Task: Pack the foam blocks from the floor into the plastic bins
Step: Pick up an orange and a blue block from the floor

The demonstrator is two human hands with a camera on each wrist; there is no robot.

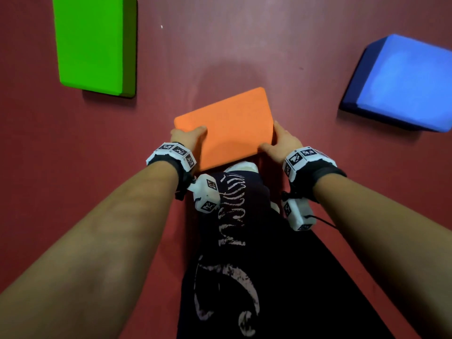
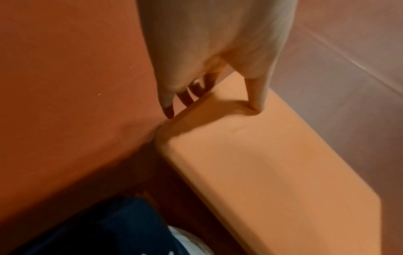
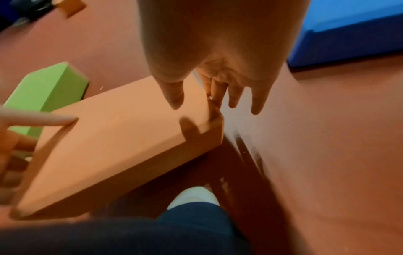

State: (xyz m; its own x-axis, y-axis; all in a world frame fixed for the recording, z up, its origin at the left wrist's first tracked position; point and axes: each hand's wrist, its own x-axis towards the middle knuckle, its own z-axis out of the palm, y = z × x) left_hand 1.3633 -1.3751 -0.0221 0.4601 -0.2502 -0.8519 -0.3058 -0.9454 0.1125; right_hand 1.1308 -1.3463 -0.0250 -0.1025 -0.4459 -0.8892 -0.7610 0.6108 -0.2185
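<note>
Head view is showing the orange foam block (image 1: pixel 227 126) at frame centre, its near edge hiding behind both wrists, while the left hand (image 1: pixel 187 137) and right hand (image 1: pixel 285 140) are clasping its opposite sides, thumbs lying on top.

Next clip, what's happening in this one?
A person bends over a red floor and grips a flat orange foam block with both hands, the left hand at its left edge, the right hand at its right edge. A green foam block and a blue foam block lie on the floor further off. No bin is in view.
</note>
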